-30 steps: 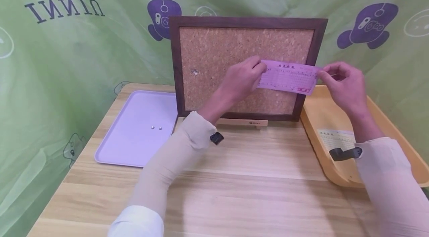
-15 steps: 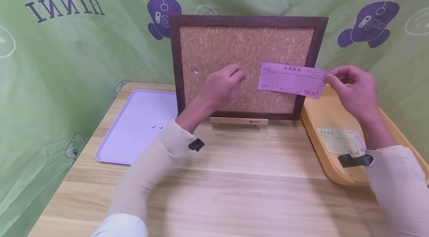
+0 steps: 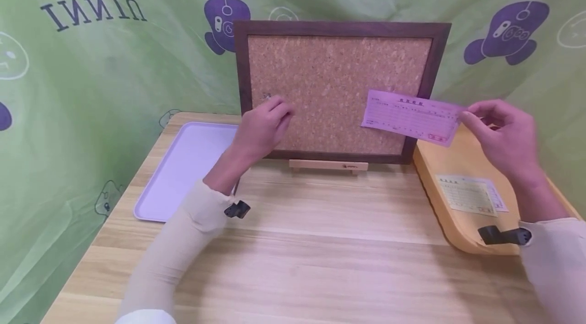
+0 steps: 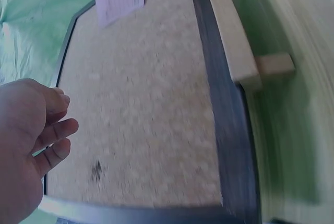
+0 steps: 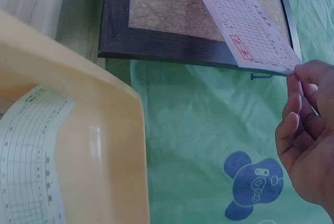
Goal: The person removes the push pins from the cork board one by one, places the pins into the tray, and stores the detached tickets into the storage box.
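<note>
My right hand (image 3: 505, 136) pinches the right end of a pink receipt slip (image 3: 409, 116) between thumb and index finger. The slip is in front of the right part of a framed corkboard (image 3: 329, 75), tilted down toward the right. My left hand (image 3: 263, 128) is in front of the board's left side with its fingers loosely bent. Nothing shows between those fingers in the left wrist view. Close to the left fingertips is a small cluster of pins (image 4: 96, 171) on the cork, too blurred to count.
An orange tray (image 3: 450, 235) on the right holds a yellowish slip (image 3: 469, 197) over a pale one. The lilac tray (image 3: 183, 161) lies at the left, partly behind my left arm. A wooden stand (image 3: 327, 165) supports the board. Behind hangs a green printed cloth (image 3: 137, 75).
My left hand has let go of the receipt slip's left end and moved left across the board toward the pin cluster. My right hand has carried the slip slightly right and down.
</note>
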Demonstrator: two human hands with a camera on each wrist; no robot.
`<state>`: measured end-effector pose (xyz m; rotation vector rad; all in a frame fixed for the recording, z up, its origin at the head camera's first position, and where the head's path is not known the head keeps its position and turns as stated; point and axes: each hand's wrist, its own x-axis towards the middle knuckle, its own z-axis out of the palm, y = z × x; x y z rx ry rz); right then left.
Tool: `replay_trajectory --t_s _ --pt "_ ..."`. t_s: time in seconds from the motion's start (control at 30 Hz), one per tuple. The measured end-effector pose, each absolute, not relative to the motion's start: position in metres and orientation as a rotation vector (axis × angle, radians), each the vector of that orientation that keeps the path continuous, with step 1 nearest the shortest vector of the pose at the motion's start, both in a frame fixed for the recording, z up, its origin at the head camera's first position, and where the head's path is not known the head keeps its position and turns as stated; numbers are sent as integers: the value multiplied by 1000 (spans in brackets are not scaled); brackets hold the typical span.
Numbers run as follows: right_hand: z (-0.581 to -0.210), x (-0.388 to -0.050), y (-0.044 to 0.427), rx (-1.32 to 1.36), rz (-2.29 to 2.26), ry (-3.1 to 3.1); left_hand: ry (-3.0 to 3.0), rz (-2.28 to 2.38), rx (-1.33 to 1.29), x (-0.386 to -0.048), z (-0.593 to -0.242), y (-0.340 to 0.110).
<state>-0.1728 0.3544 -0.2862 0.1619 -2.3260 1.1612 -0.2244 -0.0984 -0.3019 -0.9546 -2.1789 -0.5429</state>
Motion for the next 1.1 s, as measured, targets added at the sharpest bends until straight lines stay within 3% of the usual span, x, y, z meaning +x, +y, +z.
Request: replay_trajectory --t_s 0.57,1.1 --pt "-290 -152 374 140 1147 -2298 -2305 -559 -751 -201 -322 -171" --pt "-302 -141 395 110 1254 -2258 -2578 -533 -548 -201 -352 -227"
